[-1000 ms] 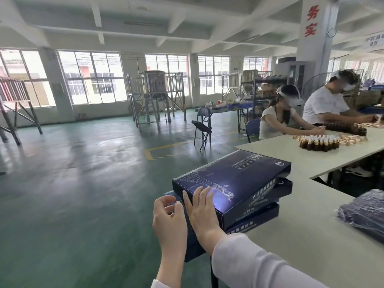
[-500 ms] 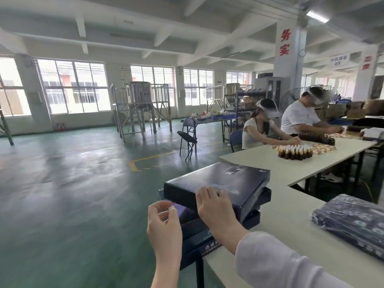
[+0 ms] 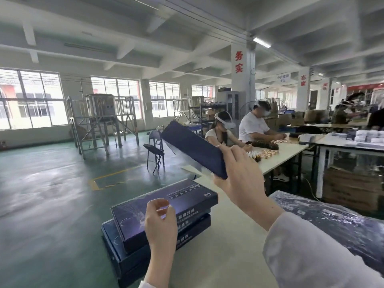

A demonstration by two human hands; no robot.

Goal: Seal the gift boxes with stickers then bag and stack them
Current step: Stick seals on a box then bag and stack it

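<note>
My right hand grips a dark blue gift box by its near corner and holds it tilted in the air above the table. Below it, a stack of blue gift boxes lies at the left corner of the pale table. My left hand hovers over the stack's near edge, thumb and fingertips pinched together; what they pinch is too small to make out. At the right lies a pile of boxes in clear plastic bags.
Two people sit at the far end of the table with rows of small bottles. A folding chair stands on the green floor to the left. Cardboard cartons sit on the floor at the right.
My right hand has lifted the top box off the stack and tilted it up. My left hand has stayed by the stack's near edge. The view has swung right.
</note>
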